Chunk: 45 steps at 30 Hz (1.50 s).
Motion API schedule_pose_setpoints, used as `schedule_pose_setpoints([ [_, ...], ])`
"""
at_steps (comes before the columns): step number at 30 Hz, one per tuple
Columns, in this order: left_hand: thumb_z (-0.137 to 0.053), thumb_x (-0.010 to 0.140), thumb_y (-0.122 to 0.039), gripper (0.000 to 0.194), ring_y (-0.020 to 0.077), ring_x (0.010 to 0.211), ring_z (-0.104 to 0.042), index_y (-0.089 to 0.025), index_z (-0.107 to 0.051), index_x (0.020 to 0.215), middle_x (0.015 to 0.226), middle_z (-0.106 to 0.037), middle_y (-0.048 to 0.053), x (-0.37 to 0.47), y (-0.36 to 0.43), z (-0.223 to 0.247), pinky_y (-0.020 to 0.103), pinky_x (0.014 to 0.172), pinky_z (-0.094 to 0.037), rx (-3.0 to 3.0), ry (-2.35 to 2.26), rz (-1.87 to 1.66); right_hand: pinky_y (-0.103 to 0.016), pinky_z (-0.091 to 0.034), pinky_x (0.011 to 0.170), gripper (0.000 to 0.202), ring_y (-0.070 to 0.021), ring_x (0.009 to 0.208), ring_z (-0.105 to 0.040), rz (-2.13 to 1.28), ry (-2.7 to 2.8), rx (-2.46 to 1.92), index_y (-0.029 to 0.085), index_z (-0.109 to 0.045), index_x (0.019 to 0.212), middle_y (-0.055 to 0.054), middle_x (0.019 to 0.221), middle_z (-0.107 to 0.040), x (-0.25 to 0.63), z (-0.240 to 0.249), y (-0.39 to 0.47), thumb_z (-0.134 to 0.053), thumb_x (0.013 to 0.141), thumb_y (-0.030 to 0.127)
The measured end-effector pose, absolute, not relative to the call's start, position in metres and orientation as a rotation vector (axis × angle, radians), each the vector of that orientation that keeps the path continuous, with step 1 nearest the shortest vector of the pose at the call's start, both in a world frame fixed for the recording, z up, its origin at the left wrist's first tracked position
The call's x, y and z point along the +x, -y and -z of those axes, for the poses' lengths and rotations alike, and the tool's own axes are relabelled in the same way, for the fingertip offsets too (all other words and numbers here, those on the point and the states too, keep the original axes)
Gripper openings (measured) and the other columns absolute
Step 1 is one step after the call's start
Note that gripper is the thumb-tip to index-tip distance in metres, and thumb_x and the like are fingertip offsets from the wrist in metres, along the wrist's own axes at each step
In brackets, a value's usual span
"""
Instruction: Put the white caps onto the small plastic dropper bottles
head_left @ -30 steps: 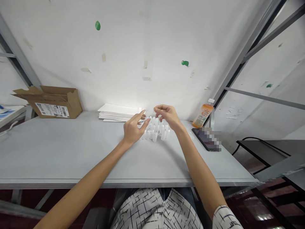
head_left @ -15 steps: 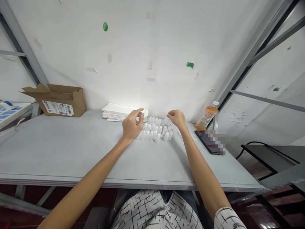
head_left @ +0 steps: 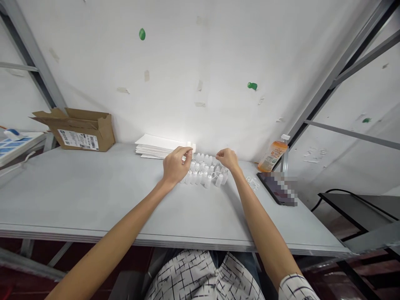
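Several small white squeeze bottles (head_left: 208,181) stand in loose rows on the grey table, some with thin loops or caps about their tops. My left hand (head_left: 176,167) is at the left end of the rows, thumb and forefinger pinched together. A small pale piece shows near its fingertips, but I cannot tell whether it is held. Over the back right of the bottles, my right hand (head_left: 228,159) has its fingers closed in a pinch. Whatever those fingers hold, if anything, is too small to make out. My left hand covers part of the bottle group.
Behind my left hand lies a stack of white flat sheets or cartons (head_left: 153,146). An open cardboard box (head_left: 84,131) stands at the back left. To the right are small white loops (head_left: 252,183), a phone (head_left: 275,189) and an orange drink bottle (head_left: 272,156).
My right hand has moved a little left and down toward the back bottles. The left hand has shifted slightly right, its fingers drawn closer together. The view has tilted slightly.
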<state>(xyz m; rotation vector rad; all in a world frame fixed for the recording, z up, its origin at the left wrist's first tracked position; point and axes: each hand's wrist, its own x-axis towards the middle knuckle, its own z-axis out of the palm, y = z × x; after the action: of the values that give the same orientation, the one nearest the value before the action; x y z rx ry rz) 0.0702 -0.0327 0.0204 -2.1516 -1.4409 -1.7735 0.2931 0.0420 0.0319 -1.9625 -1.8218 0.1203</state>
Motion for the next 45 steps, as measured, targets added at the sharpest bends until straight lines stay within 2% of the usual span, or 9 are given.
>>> schedule_pose_setpoints([
  [15, -0.049, 0.095, -0.028, 0.025, 0.0154, 0.076, -0.068, -0.021, -0.073, 0.089, 0.094, -0.075, 0.003, 0.070, 0.032, -0.017, 0.024, 0.059, -0.048, -2.204, 1.407, 1.771, -0.030, -0.049, 0.082, 0.020, -0.0234, 0.105, -0.068, -0.151, 1.812, -1.996, 0.021, -0.077, 0.099, -0.008, 0.106, -0.076, 0.285, -0.031, -0.040, -0.064, 0.084, 0.020],
  [24, -0.049, 0.095, -0.030, 0.026, 0.0157, 0.077, -0.068, -0.021, -0.073, 0.089, 0.095, -0.075, 0.003, 0.070, 0.033, -0.017, 0.024, 0.058, -0.048, -2.211, 1.403, 1.770, -0.028, -0.048, 0.079, 0.023, -0.0228, 0.102, -0.069, -0.139, 1.782, -1.952, 0.021, -0.078, 0.095, -0.007, 0.105, -0.077, 0.288, -0.039, -0.034, -0.057, 0.085, 0.017],
  [28, -0.050, 0.095, -0.028, 0.025, 0.0156, 0.076, -0.068, -0.021, -0.072, 0.089, 0.094, -0.075, 0.003, 0.070, 0.032, -0.016, 0.023, 0.057, -0.048, -2.234, 1.400, 1.764, -0.029, -0.047, 0.080, 0.021, -0.0217, 0.099, -0.069, -0.074, 1.774, -1.808, 0.020, -0.077, 0.092, -0.006, 0.102, -0.077, 0.298, -0.049, -0.019, -0.056, 0.088, 0.021],
  [32, -0.050, 0.095, -0.027, 0.024, 0.0145, 0.073, -0.067, -0.022, -0.072, 0.089, 0.095, -0.075, 0.002, 0.071, 0.033, -0.015, 0.023, 0.057, -0.046, -2.222, 1.402, 1.730, -0.028, -0.046, 0.080, 0.015, -0.0192, 0.089, -0.068, 0.048, 1.762, -1.566, 0.019, -0.075, 0.082, -0.005, 0.091, -0.076, 0.317, -0.055, 0.004, -0.062, 0.085, 0.026],
  [35, -0.051, 0.095, -0.028, 0.023, 0.0127, 0.065, -0.066, -0.022, -0.072, 0.090, 0.095, -0.075, 0.002, 0.073, 0.036, -0.014, 0.023, 0.053, -0.042, -2.210, 1.410, 1.675, -0.027, -0.044, 0.069, 0.021, -0.0174, 0.073, -0.064, -0.026, 1.800, -1.553, 0.019, -0.072, 0.071, -0.003, 0.073, -0.072, 0.333, -0.056, 0.019, -0.066, 0.082, 0.036],
  [39, -0.050, 0.096, -0.027, 0.023, 0.0124, 0.066, -0.066, -0.021, -0.072, 0.091, 0.093, -0.076, 0.002, 0.077, 0.040, -0.011, 0.023, 0.052, -0.039, -2.193, 1.300, 1.593, -0.027, -0.034, 0.056, 0.042, -0.0134, 0.054, -0.050, -0.219, 1.863, -1.764, 0.018, -0.063, 0.054, 0.000, 0.051, -0.056, 0.342, -0.056, 0.031, -0.068, 0.077, 0.053],
  [45, -0.045, 0.097, -0.023, 0.028, 0.0145, 0.079, -0.070, -0.021, -0.071, 0.088, 0.088, -0.077, 0.003, 0.081, 0.043, -0.008, 0.024, 0.057, -0.043, -2.174, 1.103, 1.495, -0.026, -0.025, 0.049, 0.051, -0.0092, 0.050, -0.033, -0.390, 2.022, -1.719, 0.019, -0.045, 0.047, 0.004, 0.048, -0.039, 0.336, -0.049, 0.030, -0.068, 0.075, 0.055],
])
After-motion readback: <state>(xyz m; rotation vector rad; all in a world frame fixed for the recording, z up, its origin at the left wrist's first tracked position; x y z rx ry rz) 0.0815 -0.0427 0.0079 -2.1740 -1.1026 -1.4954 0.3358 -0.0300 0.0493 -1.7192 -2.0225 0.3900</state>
